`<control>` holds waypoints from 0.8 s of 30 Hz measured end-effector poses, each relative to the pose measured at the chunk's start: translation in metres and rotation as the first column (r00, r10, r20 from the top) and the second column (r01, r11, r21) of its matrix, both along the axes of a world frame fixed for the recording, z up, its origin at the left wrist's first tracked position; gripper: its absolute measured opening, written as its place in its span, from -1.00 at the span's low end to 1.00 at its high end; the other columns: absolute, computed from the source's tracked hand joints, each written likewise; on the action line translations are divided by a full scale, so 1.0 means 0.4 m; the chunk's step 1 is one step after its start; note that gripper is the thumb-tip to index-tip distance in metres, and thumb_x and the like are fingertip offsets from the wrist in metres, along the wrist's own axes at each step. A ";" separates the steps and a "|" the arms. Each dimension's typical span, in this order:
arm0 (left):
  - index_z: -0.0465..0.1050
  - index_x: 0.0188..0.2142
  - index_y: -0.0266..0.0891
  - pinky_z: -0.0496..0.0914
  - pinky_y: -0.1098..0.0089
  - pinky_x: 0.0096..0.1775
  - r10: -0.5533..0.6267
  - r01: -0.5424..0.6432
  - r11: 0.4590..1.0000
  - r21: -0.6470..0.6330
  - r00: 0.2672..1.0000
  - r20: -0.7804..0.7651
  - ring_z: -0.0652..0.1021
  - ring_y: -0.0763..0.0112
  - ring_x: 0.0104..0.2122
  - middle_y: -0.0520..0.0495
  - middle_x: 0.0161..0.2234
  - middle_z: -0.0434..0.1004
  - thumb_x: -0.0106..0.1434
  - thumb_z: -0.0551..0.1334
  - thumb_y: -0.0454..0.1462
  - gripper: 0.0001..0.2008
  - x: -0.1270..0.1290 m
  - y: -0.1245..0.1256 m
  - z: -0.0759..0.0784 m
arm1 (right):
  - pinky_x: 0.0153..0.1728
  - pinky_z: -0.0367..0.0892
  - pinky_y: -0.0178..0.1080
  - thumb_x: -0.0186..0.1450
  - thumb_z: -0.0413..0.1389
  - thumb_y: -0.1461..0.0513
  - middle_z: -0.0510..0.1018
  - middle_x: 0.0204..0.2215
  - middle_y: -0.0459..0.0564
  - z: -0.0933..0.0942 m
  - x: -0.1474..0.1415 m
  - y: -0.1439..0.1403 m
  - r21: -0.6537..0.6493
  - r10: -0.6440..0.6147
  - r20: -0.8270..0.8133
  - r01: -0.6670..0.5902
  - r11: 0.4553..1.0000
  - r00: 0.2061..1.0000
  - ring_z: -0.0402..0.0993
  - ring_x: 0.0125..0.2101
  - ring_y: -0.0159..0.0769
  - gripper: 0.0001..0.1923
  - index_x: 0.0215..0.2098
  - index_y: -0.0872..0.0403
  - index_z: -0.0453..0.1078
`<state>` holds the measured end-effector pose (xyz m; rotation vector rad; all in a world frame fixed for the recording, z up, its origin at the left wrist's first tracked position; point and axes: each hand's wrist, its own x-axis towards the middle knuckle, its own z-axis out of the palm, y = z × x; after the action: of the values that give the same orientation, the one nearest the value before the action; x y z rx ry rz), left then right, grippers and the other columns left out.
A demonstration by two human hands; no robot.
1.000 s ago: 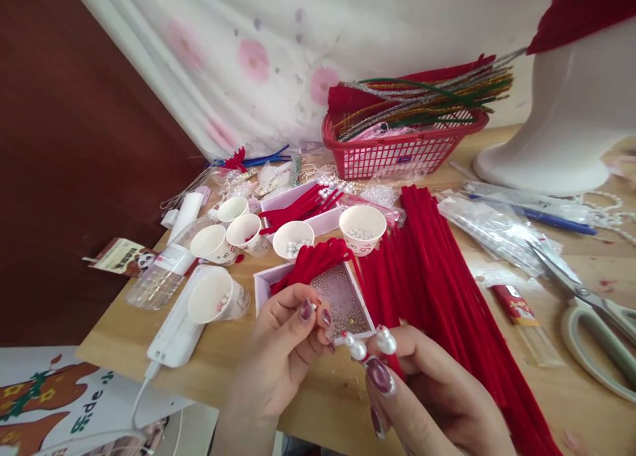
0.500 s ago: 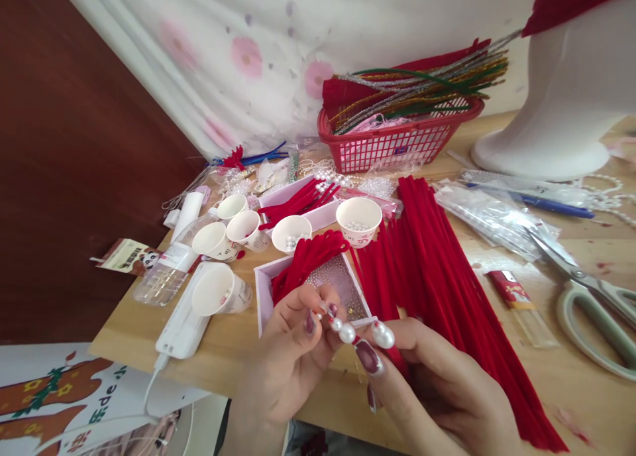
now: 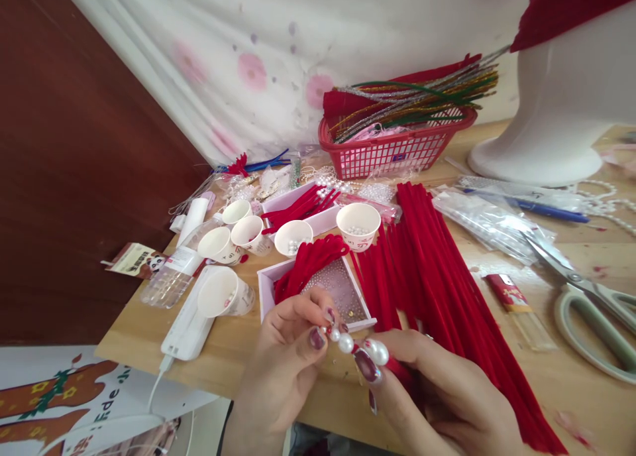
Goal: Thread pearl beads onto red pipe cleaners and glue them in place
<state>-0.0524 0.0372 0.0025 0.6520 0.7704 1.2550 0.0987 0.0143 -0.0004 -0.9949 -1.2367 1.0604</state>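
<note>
Pearl beads (image 3: pixel 346 342): glossy, smooth. Pipe cleaners (image 3: pixel 437 277): fuzzy matt. Counter (image 3: pixel 571 376): matt wood. Basket (image 3: pixel 392 152): plastic mesh. Cups (image 3: pixel 358 225): paper.

Wooden table (image 3: pixel 571 390): red basket (image 3: pixel 392 151), paper cups (image 3: pixel 358 224), red pipe cleaners (image 3: pixel 447 284), scissors (image 3: pixel 591 310).

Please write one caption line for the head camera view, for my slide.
Both hands, left hand and right hand, hold a red stem with pearls above a table with cups, a bead tray and pipe cleaners.
</note>
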 end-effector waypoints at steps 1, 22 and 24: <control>0.67 -0.46 -0.10 0.42 0.55 -0.25 0.008 -0.008 1.000 0.007 1.000 0.003 0.49 0.56 -0.38 0.08 -0.40 0.41 0.04 0.58 -0.19 -0.84 0.000 0.000 -0.004 | -0.71 0.21 -0.36 0.33 0.26 0.21 0.56 -0.60 -0.16 0.000 0.000 0.000 -0.001 0.001 0.001 -0.001 1.000 1.000 0.31 -0.71 -0.38 -0.84 -0.24 -0.24 0.66; 0.68 -0.46 -0.10 0.43 0.56 -0.24 -0.050 0.051 0.998 0.027 0.998 -0.032 0.53 0.58 -0.37 0.09 -0.40 0.44 0.07 0.58 -0.24 -0.87 -0.013 0.007 0.006 | -0.52 0.41 -0.47 0.25 0.21 0.42 0.72 -0.40 -0.22 0.008 0.029 0.011 0.112 0.024 0.141 -0.040 0.993 0.990 0.57 -0.55 -0.43 -0.61 -0.18 -0.23 0.63; 0.68 -0.47 -0.10 0.43 0.57 -0.26 -0.080 0.082 0.996 0.025 0.995 -0.055 0.53 0.58 -0.37 0.09 -0.41 0.44 0.06 0.58 -0.25 -0.87 -0.020 0.012 0.011 | -0.52 0.42 -0.46 0.25 0.21 0.43 0.73 -0.38 -0.24 0.008 0.032 0.013 0.084 0.057 0.123 -0.068 0.994 0.991 0.59 -0.53 -0.42 -0.57 -0.15 -0.27 0.63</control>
<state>-0.0602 0.0420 0.0068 0.7353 0.7652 1.1794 0.1114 0.0195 0.0029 -0.9690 -1.4092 0.9972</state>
